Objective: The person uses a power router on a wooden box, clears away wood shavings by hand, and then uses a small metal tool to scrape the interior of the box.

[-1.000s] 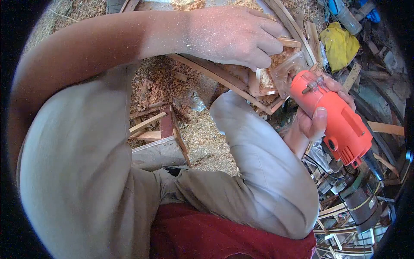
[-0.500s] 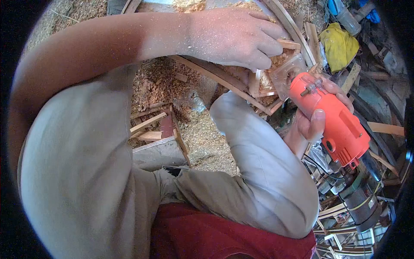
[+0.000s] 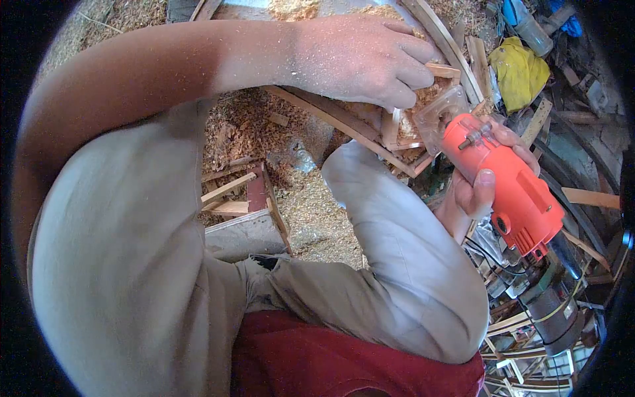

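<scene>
My right hand (image 3: 471,197) is wrapped round the body of an orange-red trim router (image 3: 509,178), its thumb on the near side and fingers on the far side. The router tilts, with its clear plastic base (image 3: 438,122) against a small wooden piece (image 3: 395,137). Sawdust coats my left hand (image 3: 364,61), which lies across the work with its fingers bent down over that wood. Its fingertips are partly hidden. Below the hand runs a long wooden strip (image 3: 334,121) that meets the piece near my knee. The router bit is not visible.
Wood shavings (image 3: 317,218) cover the floor between my legs, beside a box-like wooden part (image 3: 241,235). At the right are a yellow cloth (image 3: 519,73), a plastic bottle (image 3: 534,36), wood offcuts and a dark cylindrical machine (image 3: 559,321). A curved wooden strip (image 3: 450,49) lies beyond my left hand.
The router and my right hand have shifted very slightly to the left. My left hand stays in nearly the same place over the wood.
</scene>
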Demonstrator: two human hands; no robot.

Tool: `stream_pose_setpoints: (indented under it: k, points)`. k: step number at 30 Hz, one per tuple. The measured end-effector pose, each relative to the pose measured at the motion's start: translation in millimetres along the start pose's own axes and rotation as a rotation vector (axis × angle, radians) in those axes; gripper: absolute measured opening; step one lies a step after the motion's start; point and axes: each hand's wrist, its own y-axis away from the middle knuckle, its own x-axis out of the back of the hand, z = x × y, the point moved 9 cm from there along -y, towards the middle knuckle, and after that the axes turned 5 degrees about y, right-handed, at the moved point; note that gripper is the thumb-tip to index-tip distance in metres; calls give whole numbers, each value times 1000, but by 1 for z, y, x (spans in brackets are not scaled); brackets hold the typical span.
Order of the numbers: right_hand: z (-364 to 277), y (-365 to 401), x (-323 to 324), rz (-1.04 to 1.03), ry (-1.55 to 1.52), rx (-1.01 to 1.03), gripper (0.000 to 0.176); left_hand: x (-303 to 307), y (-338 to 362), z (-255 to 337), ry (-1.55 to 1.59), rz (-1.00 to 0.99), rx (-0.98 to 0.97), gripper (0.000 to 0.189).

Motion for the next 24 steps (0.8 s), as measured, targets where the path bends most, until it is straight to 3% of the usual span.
stream_pose_setpoints:
  k: [10,18,24]
  points:
    - [-3,3,2,33,77,-36,60,-1,1,0,12,-17,16,16]
    - [-6,5,-2,-148,-40,-42,59,-2,1,0,0,-20,-3,16]
    - [-7,7,-1,-132,-41,-70,59,-3,1,0,-5,-44,3,17]
